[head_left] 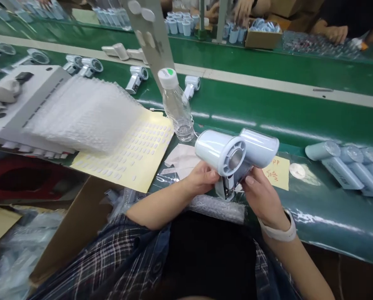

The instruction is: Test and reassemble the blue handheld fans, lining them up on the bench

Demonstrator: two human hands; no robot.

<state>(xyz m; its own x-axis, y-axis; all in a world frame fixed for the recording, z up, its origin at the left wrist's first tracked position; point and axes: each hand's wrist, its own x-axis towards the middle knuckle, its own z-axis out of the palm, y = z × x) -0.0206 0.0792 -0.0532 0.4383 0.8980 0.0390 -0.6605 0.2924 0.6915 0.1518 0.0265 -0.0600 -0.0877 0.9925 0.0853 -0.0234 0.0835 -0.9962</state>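
The pale blue hair dryer body (236, 154) was held just above the near edge of the green table (299, 112), its round grille end facing the camera. The left hand (201, 178) had its fingers closed around the lower left of the barrel, while the right hand (261, 196) gripped the folded handle part (226, 187) underneath, thumb pressed by it; what exactly sat in that joint was too small to tell. Just behind stood a clear water bottle (176, 106). A yellow sticker sheet (133, 154) lay to the left, partly under bubble wrap bags (80, 112). More blue barrels (345, 166) lay to the right.
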